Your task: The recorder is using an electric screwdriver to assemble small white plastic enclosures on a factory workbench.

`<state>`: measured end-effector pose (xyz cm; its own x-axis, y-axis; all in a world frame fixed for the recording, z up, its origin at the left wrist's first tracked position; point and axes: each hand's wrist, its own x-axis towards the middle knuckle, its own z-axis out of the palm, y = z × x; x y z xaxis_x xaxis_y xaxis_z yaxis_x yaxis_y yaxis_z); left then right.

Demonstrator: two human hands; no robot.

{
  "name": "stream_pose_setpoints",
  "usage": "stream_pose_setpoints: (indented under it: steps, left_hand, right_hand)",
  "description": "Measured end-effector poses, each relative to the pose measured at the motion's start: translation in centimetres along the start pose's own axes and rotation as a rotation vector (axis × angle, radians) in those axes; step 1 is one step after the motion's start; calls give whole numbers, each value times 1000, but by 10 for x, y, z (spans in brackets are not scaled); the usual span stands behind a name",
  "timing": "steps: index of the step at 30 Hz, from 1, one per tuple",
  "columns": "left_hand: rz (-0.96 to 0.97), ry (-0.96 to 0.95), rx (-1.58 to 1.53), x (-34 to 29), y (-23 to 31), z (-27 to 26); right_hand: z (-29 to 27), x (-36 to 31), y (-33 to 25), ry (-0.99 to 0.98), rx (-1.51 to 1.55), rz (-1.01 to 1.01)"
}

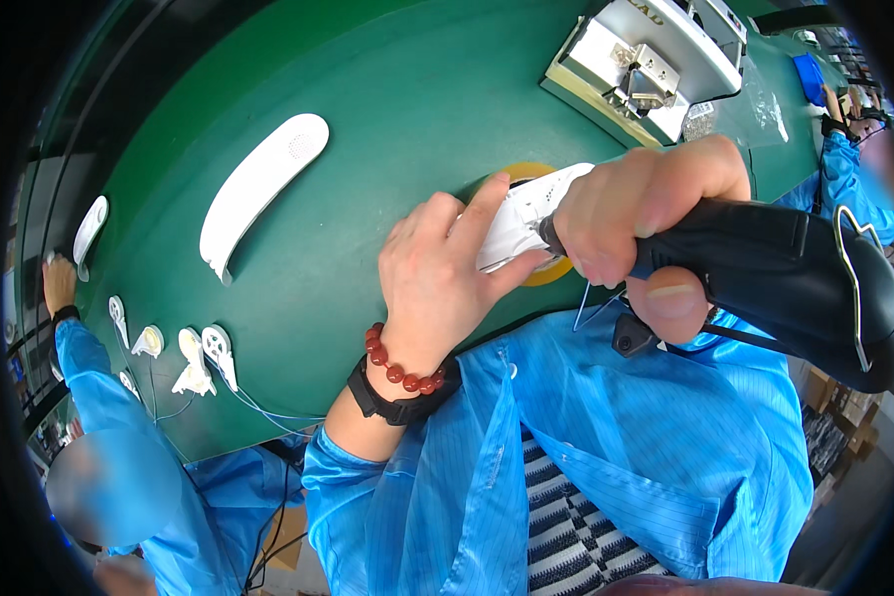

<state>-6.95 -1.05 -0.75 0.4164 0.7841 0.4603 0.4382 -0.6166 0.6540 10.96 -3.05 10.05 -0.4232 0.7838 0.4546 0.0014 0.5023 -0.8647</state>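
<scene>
My left hand (442, 268) presses flat on a white plastic part (521, 214) that lies over a yellow ring (526, 171) on the green table (387, 109). My right hand (646, 214) grips a black electric screwdriver (775, 273), its tip set against the right side of the white part. A red bead bracelet and a black strap sit on my left wrist.
A long curved white plastic shell (260, 189) lies to the left. A grey and white machine (656, 60) stands at the back right. Small white parts with wires (194, 360) lie by a co-worker's blue sleeve (89, 377) at left. Another person's blue sleeve (844, 174) is at far right.
</scene>
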Motion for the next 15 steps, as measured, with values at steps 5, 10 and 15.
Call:
stream_pose_setpoints:
  steps: [5,10,15]
  left_hand:
    - [-1,-12,23,-1,-2,-3]
    - [-7,-35,16,5,-1,-1]
    - [-56,-100,7,-3,-1,-7]
  right_hand:
    - [6,4,-2,-16,-30,47]
    - [21,-2,9,191,-79,-31]
    - [4,-5,6,48,67,-52]
